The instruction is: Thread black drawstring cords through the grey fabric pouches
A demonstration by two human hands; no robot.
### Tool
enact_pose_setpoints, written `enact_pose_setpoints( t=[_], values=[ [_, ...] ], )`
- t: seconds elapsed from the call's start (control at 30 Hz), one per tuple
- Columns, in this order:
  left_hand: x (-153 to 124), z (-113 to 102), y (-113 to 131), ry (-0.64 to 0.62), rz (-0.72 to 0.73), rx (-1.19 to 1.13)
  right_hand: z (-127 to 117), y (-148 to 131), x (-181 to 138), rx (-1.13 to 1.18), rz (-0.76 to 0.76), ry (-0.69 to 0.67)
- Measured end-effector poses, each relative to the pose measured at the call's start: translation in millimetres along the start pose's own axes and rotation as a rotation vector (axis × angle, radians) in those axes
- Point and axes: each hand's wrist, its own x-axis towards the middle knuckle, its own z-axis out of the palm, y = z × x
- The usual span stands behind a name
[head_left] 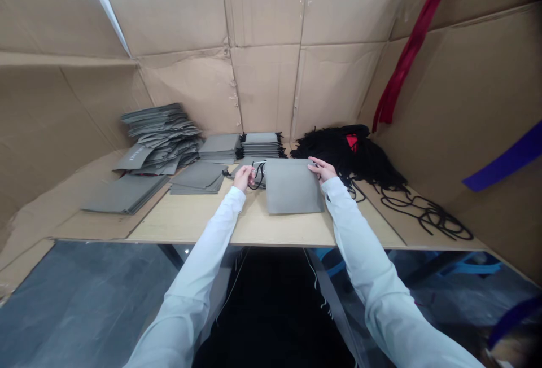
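Note:
A flat grey paper bag (293, 187) is held up over the front middle of the table. My right hand (323, 170) is closed on its upper right corner, thumb across the face. At the bag's left edge, my left hand (244, 177) pinches a black cord (259, 176) that loops beside the bag. A small pale strip shows near the fingertips, too small to name. Just left of my left hand lies a low pile of flat grey bags (198, 178), with a bit of black cord at its edge.
Tall uneven stacks of grey bags (163, 134) stand at the back left. A neat stack with black cord ends (261, 145) sits at the back middle. To the right lie a heap of black cords (351, 156) and loose cords (432, 215). Cardboard walls (266, 80) enclose the table.

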Motion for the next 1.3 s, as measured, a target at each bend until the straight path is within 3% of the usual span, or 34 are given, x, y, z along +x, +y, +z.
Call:
enact_pose_setpoints(
  t=[0.3,1.1,1.3],
  values=[
    [-8.7,6.4,6.2,-0.071,-0.021,0.005,-0.5,2.7,2.4,0.011,-0.002,-0.006],
    [-7.1,7.0,4.3,0.028,-0.113,-0.081,0.7,6.4,2.7,-0.009,-0.018,-0.042],
    [-8.2,7.5,4.8,0.075,-0.053,-0.035,3.0,10.7,3.9,0.005,-0.026,-0.068]
  ],
)
